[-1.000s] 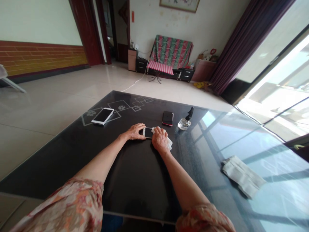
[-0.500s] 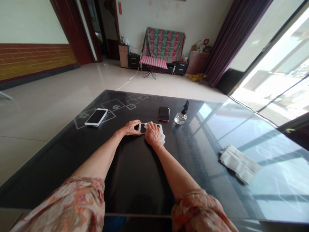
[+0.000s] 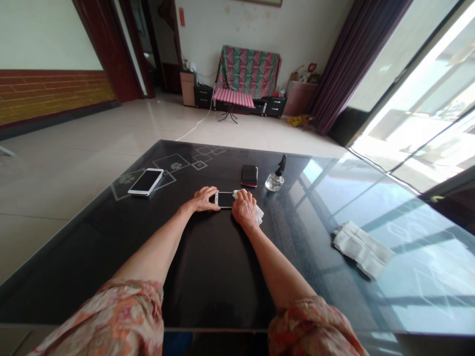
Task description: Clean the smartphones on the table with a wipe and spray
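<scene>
A white-framed smartphone (image 3: 225,200) with a dark screen lies flat on the black table (image 3: 215,277). My left hand (image 3: 204,199) grips its left end between thumb and fingers. Over the right end of the phone, my right hand (image 3: 245,207) presses a crumpled white tissue (image 3: 259,214), its fingers closed on it. The hand and tissue hide that end. Just beyond lies a dark phone or case with a red edge (image 3: 249,175). A clear spray bottle (image 3: 275,181) with a black nozzle stands to its right.
A larger white tablet-like device (image 3: 146,182) rests on the table's left side. Folded whitish paper or cloth (image 3: 362,249) lies at the right. Past the far table edge are a small striped-top table (image 3: 233,97) and a white cable (image 3: 195,127) on the floor.
My right hand has slid right along the phone with the tissue, uncovering more of the screen. My left hand still holds the left end. The whole view has shifted slightly.
</scene>
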{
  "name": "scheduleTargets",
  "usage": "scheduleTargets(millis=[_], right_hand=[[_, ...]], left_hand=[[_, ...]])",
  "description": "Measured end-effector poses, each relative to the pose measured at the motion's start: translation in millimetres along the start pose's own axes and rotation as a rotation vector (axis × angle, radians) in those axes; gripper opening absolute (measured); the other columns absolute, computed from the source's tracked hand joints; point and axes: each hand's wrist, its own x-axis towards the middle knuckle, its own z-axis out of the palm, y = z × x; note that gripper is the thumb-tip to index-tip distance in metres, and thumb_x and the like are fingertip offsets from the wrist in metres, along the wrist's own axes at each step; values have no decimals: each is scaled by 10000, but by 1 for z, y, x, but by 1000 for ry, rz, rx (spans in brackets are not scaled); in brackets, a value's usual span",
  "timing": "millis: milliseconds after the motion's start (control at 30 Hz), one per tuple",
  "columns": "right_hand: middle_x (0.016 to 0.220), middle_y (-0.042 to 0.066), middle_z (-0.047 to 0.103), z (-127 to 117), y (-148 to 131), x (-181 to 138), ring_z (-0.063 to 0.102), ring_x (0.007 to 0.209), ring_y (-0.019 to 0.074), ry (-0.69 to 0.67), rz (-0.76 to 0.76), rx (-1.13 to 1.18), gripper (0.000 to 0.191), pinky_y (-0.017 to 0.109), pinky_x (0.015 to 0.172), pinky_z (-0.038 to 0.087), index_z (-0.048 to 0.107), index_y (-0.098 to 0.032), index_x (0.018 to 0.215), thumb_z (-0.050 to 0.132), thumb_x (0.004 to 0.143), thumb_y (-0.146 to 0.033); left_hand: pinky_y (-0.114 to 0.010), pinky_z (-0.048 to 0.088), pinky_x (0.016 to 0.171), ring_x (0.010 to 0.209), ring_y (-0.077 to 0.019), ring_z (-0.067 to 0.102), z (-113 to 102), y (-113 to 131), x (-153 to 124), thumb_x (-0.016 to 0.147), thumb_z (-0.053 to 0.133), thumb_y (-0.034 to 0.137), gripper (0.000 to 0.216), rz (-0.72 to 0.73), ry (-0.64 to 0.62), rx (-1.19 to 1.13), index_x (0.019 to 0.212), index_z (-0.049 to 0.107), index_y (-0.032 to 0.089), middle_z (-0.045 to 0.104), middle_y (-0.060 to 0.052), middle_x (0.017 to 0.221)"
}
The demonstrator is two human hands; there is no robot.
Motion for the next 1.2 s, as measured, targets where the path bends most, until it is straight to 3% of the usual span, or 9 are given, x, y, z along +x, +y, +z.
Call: scheduleTargets(millis=[200,400,700,800,1200], right_hand=[[1476,98,420,7,-24,-2,310,1352,293,-40,-34,21,432,448,1097,236,480,-175,1356,295,991,-314],[1471,69,438,17,-51,-6,339,1335,280,-50,-148,85,418,444,1088,262,512,-196,1314,265,1006,-333],[1465,81,446,-9,19,-7,369,1315,289,-11,47,28,414,449,1062,293,515,-197,1322,286,995,-304],[1468,90,443,-11,27,-5,349,1331,303,-12,60,1,421,460,1075,274,509,-176,1333,300,986,-292],[1508,15,405,5,-30,-16,292,1368,318,-116,-202,66,427,569,1103,189,468,-277,1376,315,979,-318]], left_hand=[[-519,272,1139,1422,-366,280,2,-1,0,617,704,555,822,-5,29,-4,1370,498,299,388,-61,1527],[-468,276,1153,1419,-318,307,-1,1,0,683,628,492,738,-3,23,8,1374,498,266,420,-63,1506],[-502,271,1143,1421,-353,289,-4,1,-2,621,701,582,830,5,15,-8,1364,508,265,400,-75,1520],[-507,279,1137,1416,-365,295,-2,0,-1,618,704,591,830,11,22,-8,1359,515,269,407,-77,1515],[-476,264,1157,1425,-346,287,0,4,-4,623,703,565,815,-37,48,-26,1355,512,261,411,-69,1512]])
